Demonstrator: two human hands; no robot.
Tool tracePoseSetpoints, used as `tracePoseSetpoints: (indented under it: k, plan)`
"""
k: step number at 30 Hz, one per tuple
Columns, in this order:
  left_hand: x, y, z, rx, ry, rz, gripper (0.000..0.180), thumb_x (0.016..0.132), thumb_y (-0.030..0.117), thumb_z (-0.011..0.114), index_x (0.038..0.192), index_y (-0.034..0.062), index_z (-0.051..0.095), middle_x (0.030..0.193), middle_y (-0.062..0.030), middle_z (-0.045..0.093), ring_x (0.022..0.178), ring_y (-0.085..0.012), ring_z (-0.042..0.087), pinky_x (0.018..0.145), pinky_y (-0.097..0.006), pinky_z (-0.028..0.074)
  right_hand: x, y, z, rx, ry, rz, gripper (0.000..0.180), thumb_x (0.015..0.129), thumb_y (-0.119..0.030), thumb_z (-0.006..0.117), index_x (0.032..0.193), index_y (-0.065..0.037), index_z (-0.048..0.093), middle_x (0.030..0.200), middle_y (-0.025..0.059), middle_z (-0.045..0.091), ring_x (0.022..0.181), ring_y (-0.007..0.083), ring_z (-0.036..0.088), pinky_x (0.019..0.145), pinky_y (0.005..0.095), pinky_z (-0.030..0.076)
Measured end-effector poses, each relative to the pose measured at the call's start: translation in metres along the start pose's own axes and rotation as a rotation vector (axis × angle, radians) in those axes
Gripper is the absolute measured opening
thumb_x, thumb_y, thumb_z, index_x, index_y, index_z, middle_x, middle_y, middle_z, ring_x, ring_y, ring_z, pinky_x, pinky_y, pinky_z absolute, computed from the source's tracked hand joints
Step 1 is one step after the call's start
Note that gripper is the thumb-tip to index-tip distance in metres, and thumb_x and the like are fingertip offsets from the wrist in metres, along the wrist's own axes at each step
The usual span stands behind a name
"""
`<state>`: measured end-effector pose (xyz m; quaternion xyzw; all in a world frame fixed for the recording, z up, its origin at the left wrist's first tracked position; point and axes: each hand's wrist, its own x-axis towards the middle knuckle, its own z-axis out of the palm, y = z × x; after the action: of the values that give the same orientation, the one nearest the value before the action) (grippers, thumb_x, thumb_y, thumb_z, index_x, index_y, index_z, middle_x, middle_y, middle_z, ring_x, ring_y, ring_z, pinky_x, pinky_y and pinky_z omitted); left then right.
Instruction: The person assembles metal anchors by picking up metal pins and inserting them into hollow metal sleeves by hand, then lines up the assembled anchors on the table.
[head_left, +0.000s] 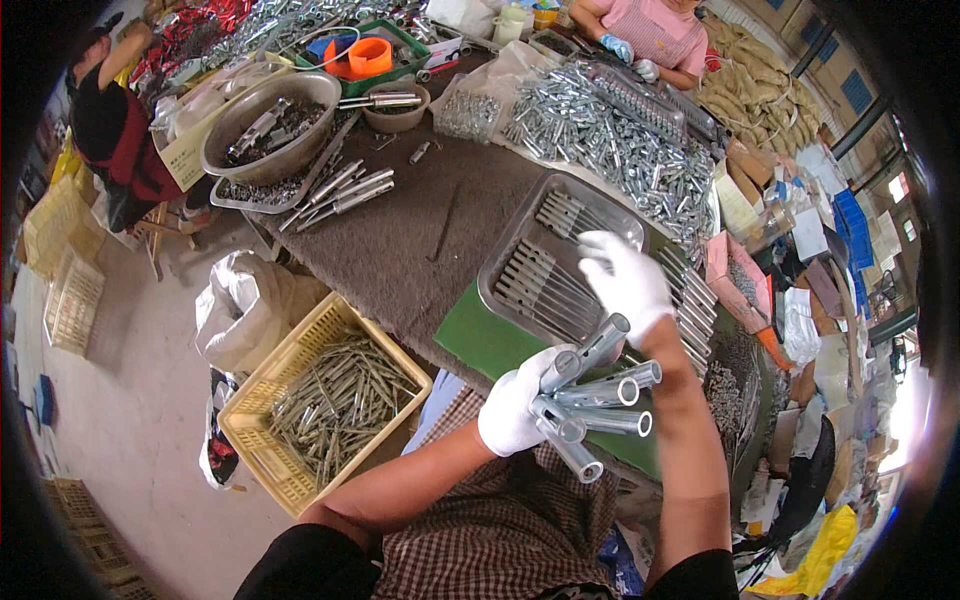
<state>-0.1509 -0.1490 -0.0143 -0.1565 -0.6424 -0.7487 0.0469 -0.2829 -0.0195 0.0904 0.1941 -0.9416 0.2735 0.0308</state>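
Tubes [590, 393] splay from our gripping left hand [512, 408] just off the near side of the tray [516, 232], and, while our blurred right hand [625, 282] hovers over its right part, holding or not we cannot tell, a loosened grip could drop one onto its rods [545, 285].

Rods [543, 288] in tray [486, 270], board [468, 335] apparently beneath

A pale floor [150, 400] spreads at left beneath a wooden stool [157, 216], while bright light [912, 405] glares at right.
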Motion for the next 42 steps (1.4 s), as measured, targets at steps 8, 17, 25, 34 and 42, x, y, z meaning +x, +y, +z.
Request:
tracePoseSetpoints:
  k: [8, 17, 25, 34, 42]
  plan:
    - [0.000, 0.002, -0.003, -0.002, 0.027, 0.046, 0.061, 0.073, 0.000, 0.066, 0.127, 0.0074, 0.038, 0.111, -0.0069, 0.053, 0.097, -0.0146, 0.054, 0.083, -0.030, 0.047, 0.028, -0.005, 0.032, -0.256, -0.246, 0.077, 0.041, 0.082, -0.025, 0.061, 0.121, -0.012, 0.055, 0.102, 0.0136, 0.066, 0.093, 0.0282, 0.063, 0.083, 0.0363, 0.048]
    - [0.006, -0.006, 0.005, 0.158, 0.053, 0.181, 0.075, 0.070, 0.015, 0.073, 0.130, 0.0022, 0.031, 0.106, -0.0171, 0.060, 0.091, -0.0329, 0.063, 0.079, -0.037, 0.050, 0.059, 0.043, 0.033, 0.226, -0.339, 0.169, 0.041, 0.071, -0.017, 0.075, 0.107, -0.004, 0.062, 0.088, 0.0082, 0.065, 0.080, 0.0171, 0.060, 0.077, 0.0293, 0.048]
    - [0.005, -0.008, 0.003, 0.057, 0.050, 0.059, 0.074, 0.073, 0.011, 0.072, 0.132, 0.0006, 0.029, 0.116, -0.0164, 0.056, 0.103, -0.0265, 0.059, 0.089, -0.033, 0.045, 0.020, 0.019, -0.020, 1.089, 0.043, 0.158, 0.035, 0.083, -0.008, 0.059, 0.116, 0.003, 0.054, 0.082, 0.0043, 0.059, 0.062, 0.0086, 0.053, 0.054, 0.0205, 0.044]
    - [0.003, -0.032, 0.000, -0.074, -0.012, -0.025, 0.074, 0.073, 0.010, 0.073, 0.133, 0.0018, 0.030, 0.123, -0.0148, 0.050, 0.109, -0.0232, 0.054, 0.095, -0.035, 0.042, -0.037, 0.021, -0.071, 1.433, 0.178, 0.108, 0.037, 0.087, -0.014, 0.050, 0.122, -0.002, 0.047, 0.088, 0.0089, 0.062, 0.068, 0.0160, 0.059, 0.060, 0.0298, 0.050]
    - [0.004, -0.004, 0.000, 0.310, 0.024, 0.203, 0.068, 0.077, 0.010, 0.068, 0.132, 0.0001, 0.030, 0.118, -0.0174, 0.055, 0.103, -0.0284, 0.059, 0.087, -0.035, 0.047, -0.060, -0.027, -0.089, 0.774, 0.352, -0.099, 0.035, 0.087, -0.003, 0.049, 0.121, 0.002, 0.048, 0.088, 0.0100, 0.058, 0.070, 0.0135, 0.058, 0.062, 0.0259, 0.050]
